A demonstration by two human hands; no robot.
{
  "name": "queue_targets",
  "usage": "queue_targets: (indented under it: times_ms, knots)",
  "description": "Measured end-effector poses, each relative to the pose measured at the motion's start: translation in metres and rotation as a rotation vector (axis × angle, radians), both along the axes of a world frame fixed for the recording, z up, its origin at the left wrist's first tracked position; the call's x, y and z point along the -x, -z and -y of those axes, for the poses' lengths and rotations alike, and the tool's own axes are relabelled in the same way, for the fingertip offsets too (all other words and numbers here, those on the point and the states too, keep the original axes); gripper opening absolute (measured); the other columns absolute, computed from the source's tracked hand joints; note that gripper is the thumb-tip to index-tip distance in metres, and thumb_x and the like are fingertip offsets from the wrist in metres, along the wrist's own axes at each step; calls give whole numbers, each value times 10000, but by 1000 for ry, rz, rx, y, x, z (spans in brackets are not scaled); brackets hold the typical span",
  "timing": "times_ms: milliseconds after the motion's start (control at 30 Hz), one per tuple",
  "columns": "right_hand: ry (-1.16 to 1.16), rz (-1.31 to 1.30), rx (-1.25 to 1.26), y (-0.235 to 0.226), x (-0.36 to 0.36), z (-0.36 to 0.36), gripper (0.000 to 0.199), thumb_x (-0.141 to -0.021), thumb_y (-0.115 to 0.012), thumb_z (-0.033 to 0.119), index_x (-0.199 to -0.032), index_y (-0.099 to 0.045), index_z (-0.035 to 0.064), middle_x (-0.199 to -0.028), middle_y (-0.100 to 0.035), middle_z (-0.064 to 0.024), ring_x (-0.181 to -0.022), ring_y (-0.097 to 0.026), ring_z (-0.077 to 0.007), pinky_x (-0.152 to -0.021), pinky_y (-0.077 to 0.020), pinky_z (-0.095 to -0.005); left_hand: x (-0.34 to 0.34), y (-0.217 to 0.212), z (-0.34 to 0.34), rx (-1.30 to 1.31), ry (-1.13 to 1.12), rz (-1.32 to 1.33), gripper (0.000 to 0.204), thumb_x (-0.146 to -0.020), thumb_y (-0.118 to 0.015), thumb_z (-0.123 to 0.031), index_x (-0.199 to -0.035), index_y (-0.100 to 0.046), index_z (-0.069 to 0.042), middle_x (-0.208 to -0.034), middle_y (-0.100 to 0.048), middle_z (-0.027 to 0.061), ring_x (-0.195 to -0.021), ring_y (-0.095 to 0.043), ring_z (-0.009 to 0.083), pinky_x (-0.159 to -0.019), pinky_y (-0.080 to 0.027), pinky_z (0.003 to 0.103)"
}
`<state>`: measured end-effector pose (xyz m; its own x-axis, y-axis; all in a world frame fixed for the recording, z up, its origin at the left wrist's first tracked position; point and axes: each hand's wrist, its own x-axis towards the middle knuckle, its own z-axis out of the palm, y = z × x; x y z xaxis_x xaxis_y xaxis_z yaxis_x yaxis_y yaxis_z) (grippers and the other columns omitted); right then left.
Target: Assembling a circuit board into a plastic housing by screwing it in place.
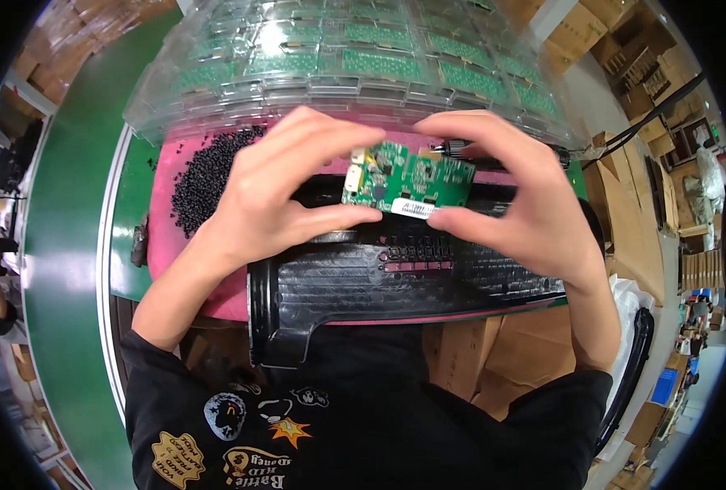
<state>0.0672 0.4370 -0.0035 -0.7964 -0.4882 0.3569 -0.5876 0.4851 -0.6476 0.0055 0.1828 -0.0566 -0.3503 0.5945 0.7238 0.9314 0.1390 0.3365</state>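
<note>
A green circuit board (428,181) is held up above a black plastic housing (338,282), tilted, with a white label along its lower edge and pale connectors at its left end. My left hand (277,184) pinches the board's left part, with the thumb below and the fingers above. On the right side, the thumb of my right hand (522,196) presses at the lower edge by the label, and its fingers curve over the top. The housing lies lengthwise on a pink mat (163,253) and has a group of small slots near its middle. The boards' underside is hidden.
A heap of small black parts (212,180) lies on the mat at left. Behind stand stacked clear plastic trays (314,69) of green boards. A black tool (457,148) shows partly behind my right hand. Cardboard boxes (526,355) are below right; a green surface (69,245) runs along the left.
</note>
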Motion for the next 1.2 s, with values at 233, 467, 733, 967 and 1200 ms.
queue_targets:
  times_ms: [233, 467, 733, 967, 1200]
  knots:
    - [267, -185, -152, 16, -38, -25, 594, -626, -874, 57, -1174, -651, 9, -1141, -676, -145, -1062, -658, -299, -912, -525, -363, -17, 0, -10, -37, 16, 231, 685, -639, -910, -162, -1234, -640, 45, -1067, -697, 132, -815, -608, 187, -729, -503, 299]
    - [263, 5, -30, 52, -53, -42, 544, -626, -854, 59, -1133, -667, -4, -1107, -690, -146, -1042, -662, -310, -914, -525, -379, -31, 1, -17, 333, 30, 466, 593, -700, -830, -95, -1257, -631, -39, -948, -657, 99, -766, -611, 206, -637, -521, 309]
    - [185, 145, -70, 78, -56, -43, 553, -617, -853, 78, -1132, -663, 9, -1216, -628, -116, -1125, -570, -319, -962, -476, -407, -33, 15, -21, 574, 62, 650, 562, -671, -849, -156, -1164, -598, -56, -788, -606, 79, -621, -598, 225, -586, -497, 350]
    - [204, 149, -116, 81, -58, -41, 547, -629, -851, 86, -1138, -662, 15, -1221, -607, -109, -1150, -542, -324, -980, -460, -413, -30, 14, -21, 690, 15, 618, 547, -666, -845, -193, -1140, -598, -79, -668, -545, 36, -576, -597, 238, -537, -451, 366]
    - [217, 145, -126, 79, -57, -37, 538, -622, -847, 72, -1123, -662, 8, -1209, -614, -108, -1141, -546, -328, -975, -458, -421, -30, 17, -17, 666, 12, 555, 547, -671, -845, -192, -1149, -600, -88, -641, -521, 22, -552, -582, 228, -523, -438, 361]
